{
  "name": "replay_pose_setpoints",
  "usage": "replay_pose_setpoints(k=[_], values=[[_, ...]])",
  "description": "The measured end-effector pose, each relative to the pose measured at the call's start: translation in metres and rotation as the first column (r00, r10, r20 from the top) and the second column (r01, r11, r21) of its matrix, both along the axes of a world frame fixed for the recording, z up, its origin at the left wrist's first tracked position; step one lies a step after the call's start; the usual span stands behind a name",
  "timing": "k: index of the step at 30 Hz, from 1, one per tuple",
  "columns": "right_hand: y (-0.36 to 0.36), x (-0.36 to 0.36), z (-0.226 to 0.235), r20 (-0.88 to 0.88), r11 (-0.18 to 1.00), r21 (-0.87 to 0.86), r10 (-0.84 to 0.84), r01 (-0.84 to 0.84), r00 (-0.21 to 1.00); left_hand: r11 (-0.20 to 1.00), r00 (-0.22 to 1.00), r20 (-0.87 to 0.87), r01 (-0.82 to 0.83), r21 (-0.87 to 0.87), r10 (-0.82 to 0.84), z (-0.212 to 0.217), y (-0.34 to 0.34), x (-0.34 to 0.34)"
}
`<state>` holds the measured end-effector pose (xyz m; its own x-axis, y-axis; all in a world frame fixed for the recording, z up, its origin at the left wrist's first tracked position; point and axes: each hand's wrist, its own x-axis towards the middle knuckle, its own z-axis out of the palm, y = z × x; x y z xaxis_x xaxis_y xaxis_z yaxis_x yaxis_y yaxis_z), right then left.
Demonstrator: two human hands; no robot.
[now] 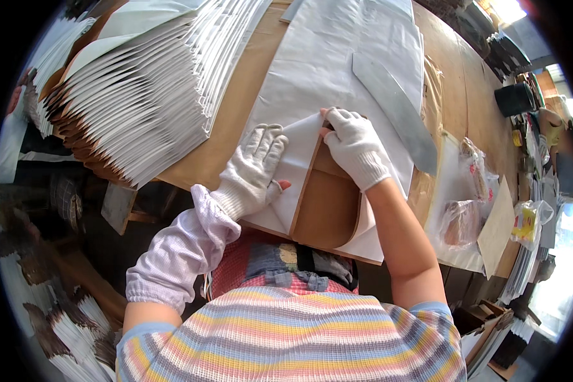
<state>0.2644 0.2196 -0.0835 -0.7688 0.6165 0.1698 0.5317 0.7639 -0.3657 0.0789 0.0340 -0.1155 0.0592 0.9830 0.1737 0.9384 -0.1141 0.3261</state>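
A large paper sack point(328, 207), white outside and brown inside, lies with its near end folded open in front of me. My left hand point(254, 165), in a white knit glove with bare thumb tip, rests flat on its white folded flap, fingers stretched out. In a matching glove, my right hand point(353, 143) has its fingers curled round the edge of the brown opening, bare fingertips at the fold. Under the palm, part of that edge is hidden. More white sacks point(318, 57) lie flat beneath. Beside my right hand, a long grey flat blade-like strip point(395, 108) rests on them.
To the left, a fanned stack of white and brown sacks point(140, 95) covers the table. Clear plastic bags point(461, 223) and a pale board point(496, 229) sit on the right of the wooden table point(465, 83). A dark container point(514, 100) stands at the far right.
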Motion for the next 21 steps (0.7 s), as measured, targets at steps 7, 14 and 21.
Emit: replay_pose_setpoints(k=[7, 14, 21], values=[[0.002, -0.014, -0.004, 0.118, 0.997, -0.051, -0.053, 0.059, 0.992, 0.998, 0.995, -0.094, -0.044, -0.035, 0.041, 0.0, 0.004, 0.007], [0.067, 0.076, 0.028, 0.055, 0.898, 0.137, -0.428, 0.418, 0.902, 0.972, 0.98, -0.197, -0.067, -0.225, 0.022, 0.005, 0.008, 0.011], [0.096, 0.104, 0.015, 0.228, 0.708, 0.156, -0.705, 0.689, 0.672, 0.956, 0.968, -0.142, 0.17, -0.237, -0.207, 0.024, 0.09, 0.027]])
